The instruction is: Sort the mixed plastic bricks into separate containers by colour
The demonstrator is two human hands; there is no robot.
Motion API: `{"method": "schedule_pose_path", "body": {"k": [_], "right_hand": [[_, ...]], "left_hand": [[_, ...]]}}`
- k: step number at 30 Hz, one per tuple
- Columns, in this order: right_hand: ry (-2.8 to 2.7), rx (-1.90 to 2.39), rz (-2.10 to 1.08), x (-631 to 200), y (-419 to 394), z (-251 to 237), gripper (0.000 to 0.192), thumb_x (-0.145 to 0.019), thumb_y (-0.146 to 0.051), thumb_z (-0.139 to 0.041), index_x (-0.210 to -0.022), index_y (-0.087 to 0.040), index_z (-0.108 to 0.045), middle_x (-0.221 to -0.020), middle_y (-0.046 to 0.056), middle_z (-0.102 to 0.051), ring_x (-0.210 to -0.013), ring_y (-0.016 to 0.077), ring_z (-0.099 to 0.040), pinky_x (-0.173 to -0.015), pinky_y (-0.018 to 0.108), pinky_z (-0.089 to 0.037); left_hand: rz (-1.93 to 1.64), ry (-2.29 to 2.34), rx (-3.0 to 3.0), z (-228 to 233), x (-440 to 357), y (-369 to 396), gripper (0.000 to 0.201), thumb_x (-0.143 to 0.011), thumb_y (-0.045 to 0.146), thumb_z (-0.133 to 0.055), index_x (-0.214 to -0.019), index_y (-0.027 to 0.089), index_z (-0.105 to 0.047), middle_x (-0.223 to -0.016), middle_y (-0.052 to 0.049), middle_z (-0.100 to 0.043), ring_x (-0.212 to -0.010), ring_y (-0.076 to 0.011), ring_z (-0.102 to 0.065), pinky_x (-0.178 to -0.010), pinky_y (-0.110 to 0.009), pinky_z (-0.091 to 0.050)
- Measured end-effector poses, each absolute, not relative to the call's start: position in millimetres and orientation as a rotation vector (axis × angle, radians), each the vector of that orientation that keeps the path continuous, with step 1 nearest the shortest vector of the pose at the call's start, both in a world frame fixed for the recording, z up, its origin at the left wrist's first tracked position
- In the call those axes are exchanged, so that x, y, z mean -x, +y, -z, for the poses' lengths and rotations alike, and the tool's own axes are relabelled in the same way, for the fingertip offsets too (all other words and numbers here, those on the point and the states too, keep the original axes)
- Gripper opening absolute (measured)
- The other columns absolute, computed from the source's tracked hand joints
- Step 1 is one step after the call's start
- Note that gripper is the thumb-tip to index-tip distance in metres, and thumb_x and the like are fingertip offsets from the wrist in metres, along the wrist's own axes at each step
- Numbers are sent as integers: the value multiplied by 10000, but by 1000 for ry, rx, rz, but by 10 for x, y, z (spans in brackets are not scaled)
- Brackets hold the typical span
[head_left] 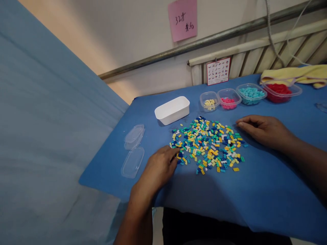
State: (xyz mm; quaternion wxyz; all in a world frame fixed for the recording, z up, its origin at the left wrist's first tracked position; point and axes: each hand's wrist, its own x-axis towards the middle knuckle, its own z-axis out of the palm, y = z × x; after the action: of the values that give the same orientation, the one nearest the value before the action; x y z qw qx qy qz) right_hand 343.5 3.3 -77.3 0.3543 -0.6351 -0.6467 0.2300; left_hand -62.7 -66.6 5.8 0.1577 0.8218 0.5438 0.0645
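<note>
**Inspector:** State of the hands?

**Assistant:** Left hand (159,166) lies palm down, fingers loosely curled, tips touching the near-left edge of the pile of small bricks (208,144); whether it grips a brick cannot be told. Right hand (264,129) rests flat with its fingers stretched out, holding nothing, fingertips just beside the pile's far-right edge.

**Inspector:** Location of the pile, and clearance?

**Assistant:** Mid-table, between both hands. Bare blue cloth (255,190) lies open in front of it to the near edge. On the left, two clear lids (133,149) sit near the table's left edge, well apart from the pile.

**Inspector:** Behind the pile?

**Assistant:** A white tub (172,109) stands just beyond the pile. To its right runs a row of four clear containers (249,94), holding yellow, pink, turquoise and red pieces respectively.

**Inspector:** Surroundings?

**Assistant:** A yellow towel (298,75) lies at the far right. A radiator (255,58) carries a printed card (218,70); a pink note (182,18) is on the wall. Blue fabric (38,119) hangs on the left.
</note>
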Motion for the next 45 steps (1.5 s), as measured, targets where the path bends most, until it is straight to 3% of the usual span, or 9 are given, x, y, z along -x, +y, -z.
{"method": "schedule_pose_path", "body": {"k": [7,18,26,31,39,45], "right_hand": [[-1680,1650,-598,-3431,32,758,493,-859,-669,-624,-1035,-274,-863,-1020,37,-876,-918,311,-793,-844,454,-602],[-1679,1645,-595,-3431,25,742,513,-846,-680,-627,-1021,-261,-865,-1013,51,-878,-905,317,-795,-834,454,-607],[-1694,1622,-584,-3449,31,783,471,-874,-650,-639,-1029,-266,-862,-1021,48,-877,-909,308,-795,-843,449,-608],[-1699,1619,-593,-3438,34,782,463,-876,-641,-641,-1030,-266,-866,-989,46,-875,-869,299,-789,-808,434,-608],[-1731,1601,-563,-3466,29,815,455,-901,-643,-629,-1040,-273,-856,-1031,50,-875,-906,307,-798,-835,443,-618],[-1737,1619,-557,-3464,13,788,435,-900,-635,-635,-1040,-288,-858,-1024,39,-878,-897,314,-801,-815,442,-620]], "left_hand": [[-129,1634,-2251,-105,567,-639,329,-1038,232,-649,-1351,214,-746,-1165,-86,-781,-1035,-246,-727,-889,-355,-547],[-140,1668,-2179,-104,534,-668,85,-1030,257,-669,-998,205,-729,-1036,-54,-758,-920,-223,-695,-810,-342,-488],[-105,1565,-2295,-51,584,-715,145,-1077,248,-616,-1012,206,-738,-1030,-65,-753,-962,-234,-706,-861,-356,-523],[-348,1588,-2350,-181,585,-639,177,-1108,291,-582,-1057,212,-732,-1050,-64,-757,-963,-221,-717,-876,-358,-562],[-770,1833,-2526,-586,521,295,152,-1063,303,-668,-1114,220,-785,-1100,-72,-786,-1039,-238,-719,-933,-360,-542],[-814,1901,-2437,-333,595,734,164,-1053,283,-665,-1111,203,-797,-1146,-76,-799,-1062,-230,-719,-961,-350,-529]]}}
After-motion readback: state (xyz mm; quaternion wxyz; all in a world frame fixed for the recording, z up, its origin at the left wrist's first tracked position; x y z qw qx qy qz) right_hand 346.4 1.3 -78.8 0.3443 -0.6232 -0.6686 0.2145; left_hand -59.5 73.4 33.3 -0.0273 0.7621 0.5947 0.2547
